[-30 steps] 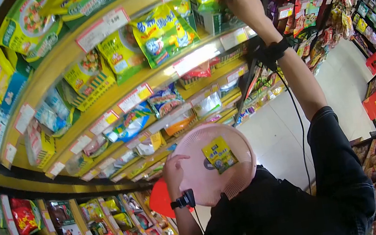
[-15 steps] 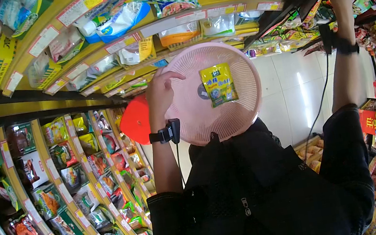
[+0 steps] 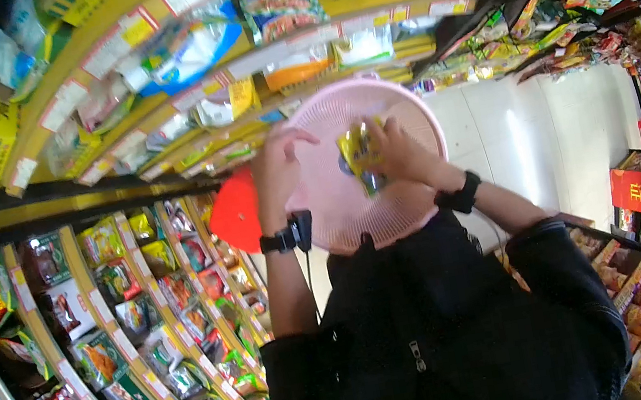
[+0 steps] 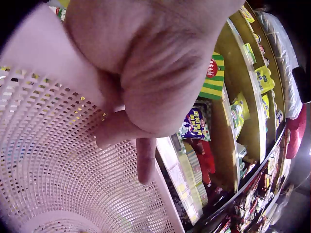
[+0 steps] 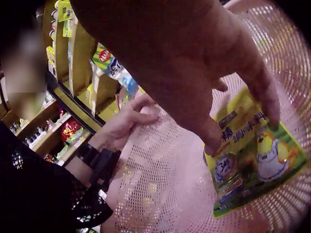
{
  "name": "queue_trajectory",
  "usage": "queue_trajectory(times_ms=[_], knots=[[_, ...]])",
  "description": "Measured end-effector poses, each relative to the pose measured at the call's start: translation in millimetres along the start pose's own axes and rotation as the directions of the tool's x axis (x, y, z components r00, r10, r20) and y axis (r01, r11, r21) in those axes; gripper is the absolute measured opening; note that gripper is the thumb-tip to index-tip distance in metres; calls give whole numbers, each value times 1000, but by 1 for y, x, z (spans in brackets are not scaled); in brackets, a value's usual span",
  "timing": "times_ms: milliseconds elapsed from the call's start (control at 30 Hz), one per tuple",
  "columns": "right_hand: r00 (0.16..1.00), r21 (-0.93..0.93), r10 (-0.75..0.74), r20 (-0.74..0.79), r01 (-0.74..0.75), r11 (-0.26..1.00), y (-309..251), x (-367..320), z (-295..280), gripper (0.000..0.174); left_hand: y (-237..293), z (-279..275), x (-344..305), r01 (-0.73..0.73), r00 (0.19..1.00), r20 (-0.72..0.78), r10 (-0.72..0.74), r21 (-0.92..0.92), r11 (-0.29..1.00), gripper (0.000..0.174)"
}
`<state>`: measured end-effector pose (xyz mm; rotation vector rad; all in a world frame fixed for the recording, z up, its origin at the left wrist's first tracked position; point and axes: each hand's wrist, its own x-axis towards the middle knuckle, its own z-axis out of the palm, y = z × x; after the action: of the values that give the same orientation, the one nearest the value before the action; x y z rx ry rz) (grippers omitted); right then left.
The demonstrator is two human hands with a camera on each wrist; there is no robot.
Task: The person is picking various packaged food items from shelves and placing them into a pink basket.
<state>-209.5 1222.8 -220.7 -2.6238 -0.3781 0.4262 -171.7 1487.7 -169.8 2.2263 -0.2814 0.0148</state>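
Now the right hand (image 3: 397, 151) is down inside the pink perforated basket (image 3: 340, 218), whereas half a second ago it was stretched up at the shelf above and to the right of the basket. Beneath its fingers, within the basket's bowl, is the yellow-and-green chicken-seasoning packet (image 5: 252, 167), partly covered by the hand. That suggests the work has shifted from the shelf to handling goods in the basket, though whether the packet is being put down, straightened or picked up is unclear.

As for pose, the right forearm comes in from the basket's right side, wrist low over the rim. Its grip is spread over the packet, thumb and a finger well apart; I cannot tell whether they pinch it or just touch it. On the basket's left side, the left hand (image 3: 278, 171) has its grip clamped around the rim, thumb inside.
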Motion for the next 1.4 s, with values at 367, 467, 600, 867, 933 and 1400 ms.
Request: queue_trajectory(times_ms=[367, 467, 600, 867, 933, 1400], knots=[[981, -217, -195, -24, 185, 958, -11, 10, 33, 113, -27, -3, -5, 14, 999, -34, -12, 74, 997, 46], [972, -84, -233, 34, 235, 968, -35, 3, 0, 111, -31, -10, -5, 92, 996, -14, -91, 70, 993, 43], [968, 247, 94, 234, -152, 957, -41, 26, -4, 83, -34, -20, -11, 4, 998, -57, 0, 78, 997, 42], [706, 95, -190, 682, 172, 980, -37, 31, 7, 53, -43, -35, -28, 41, 997, -67, -43, -33, 999, 42], [845, 126, -201, 496, 158, 979, -41, 31, -10, 52, -56, -32, -36, 24, 994, -107, -28, -40, 999, 42], [661, 394, -295, -690, 685, 613, -186, 16, -319, 32, -77, -40, -80, 63, 981, -185, -64, -6, 998, 39]])
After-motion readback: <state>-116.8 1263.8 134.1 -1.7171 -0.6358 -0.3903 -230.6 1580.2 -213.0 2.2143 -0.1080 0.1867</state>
